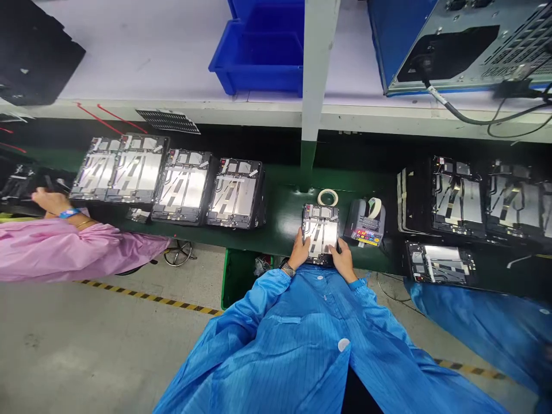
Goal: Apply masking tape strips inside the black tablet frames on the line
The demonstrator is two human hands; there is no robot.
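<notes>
An opened tablet (318,233) with bare silvery battery cells and black cables is in front of my body at the bench's front edge. My left hand (299,250) grips its left side, the thumb resting on its face. On the other side my right hand (343,262) holds the lower right edge, thumb also over the face. Just beyond the tablet lies a roll of pale tape (328,198). A grey tape dispenser (366,221) with lit buttons and a tape roll on top stands to the right of my right hand.
Stacks of opened tablets (235,192) line the left of the green bench (282,201); more stacks (457,195) stand right. A co-worker's pink sleeve (86,247) is left, a blue sleeve (474,316) right. Below sits a green bin (237,276); a post (317,69) rises behind.
</notes>
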